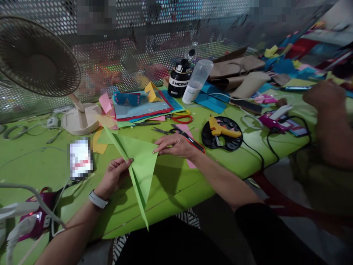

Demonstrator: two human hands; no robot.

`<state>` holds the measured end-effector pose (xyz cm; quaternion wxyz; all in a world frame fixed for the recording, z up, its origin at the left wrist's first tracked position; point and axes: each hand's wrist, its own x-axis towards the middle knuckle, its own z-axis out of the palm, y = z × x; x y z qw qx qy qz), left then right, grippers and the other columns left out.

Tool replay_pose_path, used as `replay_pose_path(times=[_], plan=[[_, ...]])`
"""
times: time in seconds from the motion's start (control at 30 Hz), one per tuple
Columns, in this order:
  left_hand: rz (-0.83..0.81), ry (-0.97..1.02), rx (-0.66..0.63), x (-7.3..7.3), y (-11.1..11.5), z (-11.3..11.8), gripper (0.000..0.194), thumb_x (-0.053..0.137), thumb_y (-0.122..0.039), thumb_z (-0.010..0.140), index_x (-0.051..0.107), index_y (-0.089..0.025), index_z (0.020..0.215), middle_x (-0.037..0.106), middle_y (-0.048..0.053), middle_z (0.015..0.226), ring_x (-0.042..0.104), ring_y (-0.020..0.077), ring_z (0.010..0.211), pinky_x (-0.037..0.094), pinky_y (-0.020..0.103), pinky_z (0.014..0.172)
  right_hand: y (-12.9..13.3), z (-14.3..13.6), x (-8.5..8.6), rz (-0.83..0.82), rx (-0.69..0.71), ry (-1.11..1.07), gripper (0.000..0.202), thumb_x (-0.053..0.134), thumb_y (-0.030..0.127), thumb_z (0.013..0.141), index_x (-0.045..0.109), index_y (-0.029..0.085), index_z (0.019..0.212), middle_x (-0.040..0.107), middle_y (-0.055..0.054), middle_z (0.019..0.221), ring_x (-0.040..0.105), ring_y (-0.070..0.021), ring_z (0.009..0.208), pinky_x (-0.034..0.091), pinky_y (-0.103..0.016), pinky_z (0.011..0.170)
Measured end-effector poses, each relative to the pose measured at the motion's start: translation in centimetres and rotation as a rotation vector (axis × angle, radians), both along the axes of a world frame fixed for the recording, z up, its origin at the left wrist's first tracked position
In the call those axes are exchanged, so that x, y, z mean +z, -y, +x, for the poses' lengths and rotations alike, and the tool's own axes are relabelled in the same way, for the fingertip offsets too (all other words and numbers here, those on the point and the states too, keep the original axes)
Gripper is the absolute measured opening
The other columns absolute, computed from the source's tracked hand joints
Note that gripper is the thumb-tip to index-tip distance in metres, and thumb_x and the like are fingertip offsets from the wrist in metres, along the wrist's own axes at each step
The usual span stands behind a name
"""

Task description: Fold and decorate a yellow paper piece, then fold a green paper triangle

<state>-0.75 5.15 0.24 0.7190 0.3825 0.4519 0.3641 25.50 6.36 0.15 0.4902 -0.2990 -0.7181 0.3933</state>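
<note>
A light green sheet of folded paper (142, 152) is held up over the table's front edge, with a long narrow folded strip along its left side. My left hand (118, 172), with a watch on the wrist, pinches that strip near its middle, thumb on top. My right hand (173, 145) pinches the paper's right corner between thumb and fingers. Behind the right hand lie dark scissors (165, 130) and a red-and-black cutter (193, 142) over a pink paper strip (191, 163).
A fan (79, 119) and a lit phone (81, 159) stand and lie at left. Behind are blue paper glasses (127, 98), a black bottle (178, 79) and a spray bottle (197, 82). A yellow glue gun (223, 129) rests on a black tray. Another person's arm (332, 121) is at right.
</note>
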Motion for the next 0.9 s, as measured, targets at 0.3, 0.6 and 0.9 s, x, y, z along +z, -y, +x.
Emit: replay_pose_path(times=[0.3, 0.6, 0.9], plan=[[0.035, 0.047, -0.018, 0.32, 0.22, 0.27, 0.038, 0.086, -0.033, 0.062, 0.054, -0.015, 0.054, 0.051, -0.006, 0.05, 0.046, 0.0052, 0.045, 0.043, 0.017, 0.046, -0.27, 0.56, 0.11, 0.018, 0.037, 0.035, 0.017, 0.08, 0.035, 0.073, 0.079, 0.027, 0.087, 0.076, -0.002, 0.077, 0.07, -0.0154, 0.08, 0.055, -0.029, 0.076], [0.062, 0.057, -0.045, -0.18, 0.08, 0.05, 0.04, 0.085, -0.034, 0.066, 0.051, -0.016, 0.052, 0.049, -0.007, 0.047, 0.045, 0.0044, 0.043, 0.041, 0.016, 0.045, -0.13, 0.51, 0.07, -0.028, 0.018, 0.026, 0.016, 0.082, 0.036, 0.071, 0.079, 0.025, 0.082, 0.076, -0.003, 0.075, 0.071, -0.0162, 0.081, 0.056, -0.028, 0.077], [0.016, 0.051, 0.005, 0.27, 0.38, 0.28, 0.042, 0.088, -0.032, 0.06, 0.051, -0.015, 0.052, 0.056, -0.005, 0.053, 0.053, 0.0066, 0.049, 0.049, 0.018, 0.051, 0.13, 0.1, 0.13, -0.116, -0.043, -0.008, 0.017, 0.082, 0.037, 0.07, 0.079, 0.023, 0.079, 0.077, -0.004, 0.079, 0.071, -0.016, 0.076, 0.057, -0.027, 0.072]])
